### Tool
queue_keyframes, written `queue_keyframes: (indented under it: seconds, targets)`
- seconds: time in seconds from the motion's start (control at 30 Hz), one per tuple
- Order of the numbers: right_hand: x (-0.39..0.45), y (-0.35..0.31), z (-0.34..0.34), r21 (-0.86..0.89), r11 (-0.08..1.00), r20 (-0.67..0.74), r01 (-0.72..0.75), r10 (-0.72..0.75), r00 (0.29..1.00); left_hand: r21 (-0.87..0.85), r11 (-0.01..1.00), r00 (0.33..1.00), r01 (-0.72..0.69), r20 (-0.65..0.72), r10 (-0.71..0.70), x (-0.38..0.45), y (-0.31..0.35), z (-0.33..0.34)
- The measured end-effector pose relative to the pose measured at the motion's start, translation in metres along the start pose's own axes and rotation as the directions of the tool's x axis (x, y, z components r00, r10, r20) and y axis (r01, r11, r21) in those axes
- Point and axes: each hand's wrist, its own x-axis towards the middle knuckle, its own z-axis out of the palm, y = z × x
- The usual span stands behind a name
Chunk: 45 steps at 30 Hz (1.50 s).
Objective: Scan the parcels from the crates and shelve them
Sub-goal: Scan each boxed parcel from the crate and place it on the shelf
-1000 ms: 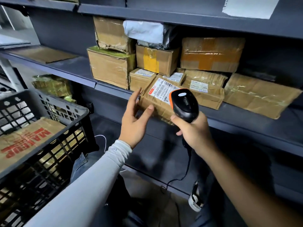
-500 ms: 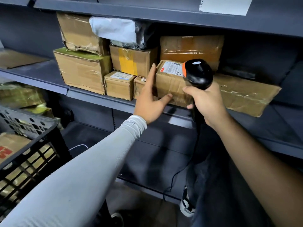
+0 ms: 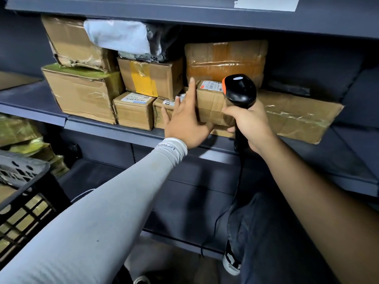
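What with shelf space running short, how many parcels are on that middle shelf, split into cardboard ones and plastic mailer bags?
Cardboard parcels: 8
Plastic mailer bags: 1
Total: 9, counting the one at the left hand; a cardboard sliver beneath it may be another.

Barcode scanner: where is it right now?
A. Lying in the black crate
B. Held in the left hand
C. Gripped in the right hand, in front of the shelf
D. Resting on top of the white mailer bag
C: the right hand grips the handle of the barcode scanner in front of the shelf, while the left hand lies with straight fingers against the labelled parcel.
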Motion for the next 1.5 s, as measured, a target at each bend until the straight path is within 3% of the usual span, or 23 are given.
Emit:
queue_keyframes:
  seconds: [0.63,1.07,1.17,1.27,1.37,1.5]
  targets:
    - [0.019,0.011,0.01,-0.066,0.998,-0.034,-0.012,0.01,0.999,0.373,0.927,0.99,-0.038,-0.109,0.084,0.017,-0.013,0.024]
    - [-0.017,-0.017,0.004,-0.395,0.908,0.012,0.139,-0.146,0.989,0.608,0.792,0.993,-0.051,-0.056,0.107,-0.018,-0.031,-0.048]
    - [-0.03,-0.02,0.021,-0.548,0.813,0.106,0.196,-0.166,0.981,0.64,0.768,0.996,-0.021,-0.05,0.068,-0.038,-0.054,-0.073]
    - [-0.03,-0.025,0.038,-0.657,0.733,0.081,0.175,-0.162,0.983,0.652,0.757,0.999,0.047,-0.032,-0.035,-0.055,-0.081,-0.1]
    - [-0.02,-0.03,0.043,-0.681,0.724,0.027,0.113,-0.129,0.991,0.64,0.759,0.991,0.119,-0.032,-0.128,-0.069,-0.1,-0.12]
    - [-0.014,-0.02,0.042,-0.701,0.708,0.017,0.082,-0.099,0.995,0.626,0.769,0.988,0.128,-0.018,-0.15,-0.077,-0.108,-0.119]
